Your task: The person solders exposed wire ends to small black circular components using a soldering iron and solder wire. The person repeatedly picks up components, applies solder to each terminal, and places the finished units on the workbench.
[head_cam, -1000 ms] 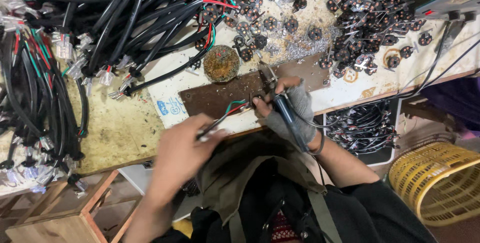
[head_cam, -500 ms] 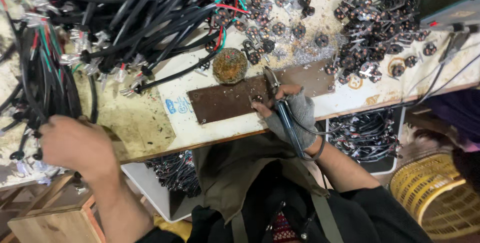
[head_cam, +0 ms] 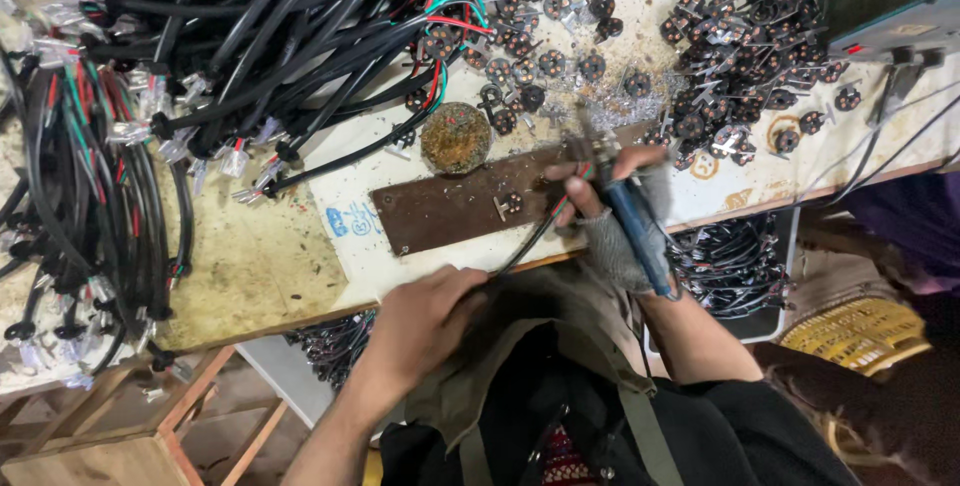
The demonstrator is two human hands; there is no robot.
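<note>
Right hand (head_cam: 620, 216): wears a grey fingerless glove; its grip is clamped around a blue-handled soldering iron (head_cam: 630, 221), fingers wrapped on the handle, thumb toward the tip.
Iron's long axis: runs from the metal tip, up and away from the person, down and toward the wrist (steeply slanted, tip leaning a little to the person's left).
Left hand (head_cam: 425, 321): at the near edge of the surface (head_cam: 260, 266), its grip folded together on the black cable (head_cam: 530, 241); the fingertips are hidden from me, so how tightly it pinches I cannot tell.
Cable's long axis: rises from the left grip up and to the right, ending in red and green wire ends (head_cam: 570, 196) just beside the right hand's fingers.
Key relation: the wire ends lie well ahead of the left grip and right under the right grip, so the right hand is much the nearer of the two.
Plug piece (head_cam: 505, 206): a small metal-pronged part lies on the brown plate (head_cam: 440, 211), just to the left of the wire ends, apart from both grips.
Beyond the right grip: a round, crusted brownish pad (head_cam: 455, 138) and a scatter of dark plug inserts (head_cam: 730, 36).
Far left of the left grip: heaps of black cable bundles (head_cam: 120, 126).
</note>
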